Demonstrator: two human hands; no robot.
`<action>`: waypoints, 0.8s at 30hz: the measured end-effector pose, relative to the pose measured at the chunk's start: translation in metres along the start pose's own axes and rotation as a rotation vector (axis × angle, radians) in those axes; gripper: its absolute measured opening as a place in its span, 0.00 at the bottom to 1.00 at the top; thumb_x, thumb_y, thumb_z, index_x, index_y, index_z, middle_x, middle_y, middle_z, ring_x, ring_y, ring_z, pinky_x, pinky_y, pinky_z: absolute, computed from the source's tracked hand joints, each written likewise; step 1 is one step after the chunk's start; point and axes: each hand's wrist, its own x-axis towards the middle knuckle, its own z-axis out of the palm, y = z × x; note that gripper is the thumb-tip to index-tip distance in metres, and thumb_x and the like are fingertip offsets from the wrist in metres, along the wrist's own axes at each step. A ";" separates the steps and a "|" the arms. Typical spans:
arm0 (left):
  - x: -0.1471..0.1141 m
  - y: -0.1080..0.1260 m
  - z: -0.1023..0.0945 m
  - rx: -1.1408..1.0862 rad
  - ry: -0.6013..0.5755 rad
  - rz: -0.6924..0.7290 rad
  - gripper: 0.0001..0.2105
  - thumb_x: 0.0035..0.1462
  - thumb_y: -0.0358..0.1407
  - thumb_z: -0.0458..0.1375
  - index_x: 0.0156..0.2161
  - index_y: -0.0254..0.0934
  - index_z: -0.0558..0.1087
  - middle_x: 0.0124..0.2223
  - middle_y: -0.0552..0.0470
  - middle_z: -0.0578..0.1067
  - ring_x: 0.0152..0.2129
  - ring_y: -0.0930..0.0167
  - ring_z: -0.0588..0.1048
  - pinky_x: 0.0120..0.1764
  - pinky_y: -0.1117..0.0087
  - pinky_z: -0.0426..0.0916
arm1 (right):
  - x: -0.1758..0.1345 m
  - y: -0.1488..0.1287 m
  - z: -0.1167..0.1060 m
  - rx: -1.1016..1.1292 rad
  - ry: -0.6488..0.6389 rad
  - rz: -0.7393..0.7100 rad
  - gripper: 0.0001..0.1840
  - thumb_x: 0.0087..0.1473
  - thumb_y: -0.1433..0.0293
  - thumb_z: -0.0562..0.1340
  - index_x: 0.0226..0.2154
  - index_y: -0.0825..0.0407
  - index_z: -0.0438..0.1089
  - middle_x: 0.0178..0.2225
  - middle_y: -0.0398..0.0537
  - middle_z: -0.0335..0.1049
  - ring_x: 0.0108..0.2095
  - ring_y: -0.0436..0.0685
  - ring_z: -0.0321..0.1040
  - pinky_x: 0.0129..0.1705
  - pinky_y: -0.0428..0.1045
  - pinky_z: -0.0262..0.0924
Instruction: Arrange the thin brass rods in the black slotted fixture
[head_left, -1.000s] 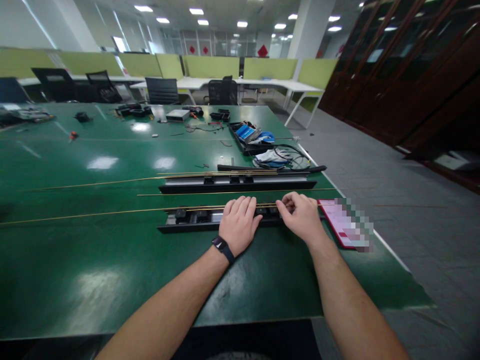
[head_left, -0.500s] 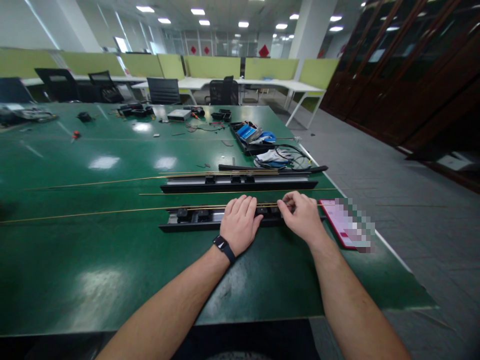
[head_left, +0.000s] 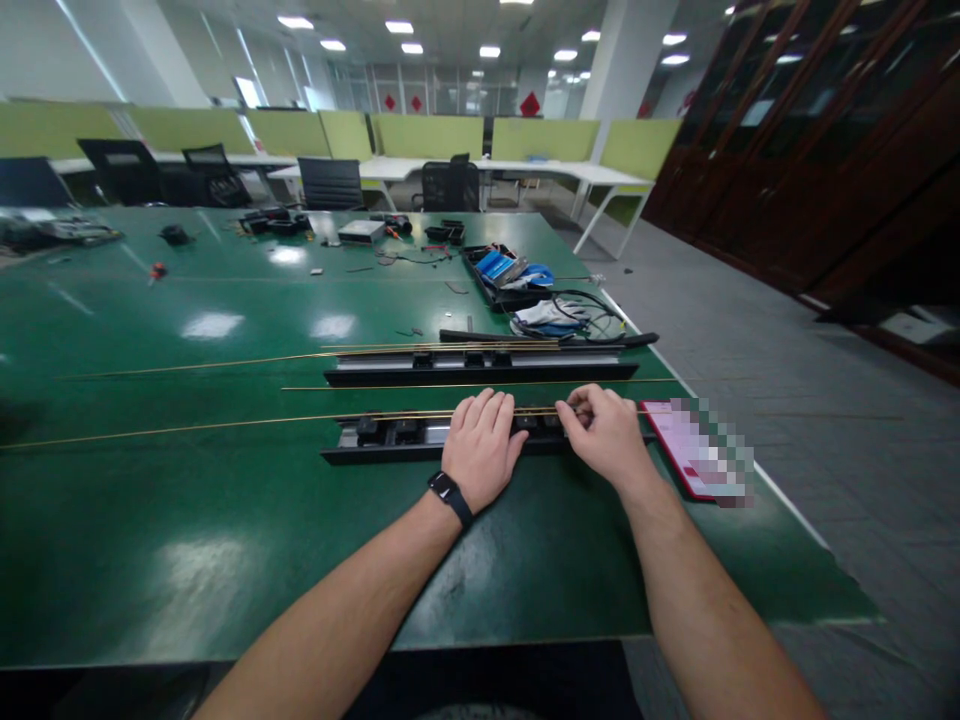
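Note:
In the head view, my left hand (head_left: pixel 484 445) lies over the near black rail (head_left: pixel 382 455), its fingers stretched out across thin gold-coloured rods (head_left: pixel 405 415) and its thumb apart. My right hand (head_left: pixel 604 425) pinches at the rods near the rail's right end, with thumb and index finger together; the exact grip point is partly hidden. Several small black blocks (head_left: pixel 367 428) sit in the rail's silver channel. One long rod runs from the rail far to the left, and part of a rod shows to the right of my right hand.
Behind lies a second black rail (head_left: pixel 480 374) with rods on it, and a loose rod (head_left: pixel 337 388) stretches between the rails. A red-edged phone (head_left: pixel 682 455) is right of my right hand. Farther back are gloves (head_left: pixel 551 315), cables and a black tray (head_left: pixel 491 290) on the green table (head_left: pixel 247 560).
Both hands keep almost the same place and pose. The whole view has shifted very slightly; the rods and rails look unchanged.

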 end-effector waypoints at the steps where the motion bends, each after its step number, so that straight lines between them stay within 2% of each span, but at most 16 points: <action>1: 0.000 0.000 0.000 -0.001 0.000 0.000 0.24 0.72 0.44 0.50 0.65 0.33 0.67 0.63 0.41 0.74 0.64 0.59 0.67 0.66 0.54 0.57 | 0.000 0.000 0.000 -0.004 -0.002 -0.003 0.13 0.61 0.56 0.62 0.35 0.48 0.69 0.26 0.44 0.71 0.34 0.58 0.68 0.42 0.55 0.52; 8: 0.001 0.000 0.000 -0.001 0.002 0.005 0.23 0.72 0.44 0.50 0.65 0.34 0.67 0.63 0.41 0.74 0.64 0.60 0.67 0.67 0.54 0.58 | 0.000 -0.002 -0.001 0.013 -0.003 -0.023 0.12 0.62 0.57 0.60 0.36 0.48 0.69 0.27 0.45 0.72 0.34 0.59 0.68 0.43 0.55 0.53; 12: 0.000 -0.001 0.001 0.002 0.003 0.004 0.23 0.72 0.44 0.50 0.65 0.34 0.67 0.62 0.41 0.74 0.64 0.60 0.68 0.66 0.54 0.58 | 0.002 0.002 -0.005 -0.019 -0.020 -0.015 0.14 0.61 0.55 0.62 0.36 0.48 0.69 0.29 0.45 0.74 0.35 0.59 0.69 0.44 0.55 0.53; 17: -0.001 -0.001 0.001 -0.012 0.007 -0.002 0.23 0.72 0.44 0.50 0.65 0.35 0.67 0.62 0.41 0.74 0.63 0.59 0.68 0.66 0.54 0.59 | 0.002 0.006 -0.007 -0.039 -0.039 0.033 0.16 0.60 0.52 0.61 0.34 0.48 0.68 0.25 0.44 0.70 0.32 0.59 0.67 0.40 0.54 0.52; 24: 0.000 0.000 -0.001 -0.002 -0.001 -0.006 0.24 0.71 0.45 0.51 0.65 0.34 0.67 0.63 0.41 0.74 0.63 0.59 0.68 0.66 0.53 0.59 | 0.000 0.001 0.000 -0.034 -0.032 -0.030 0.15 0.64 0.55 0.58 0.37 0.48 0.69 0.27 0.45 0.72 0.35 0.60 0.67 0.43 0.55 0.51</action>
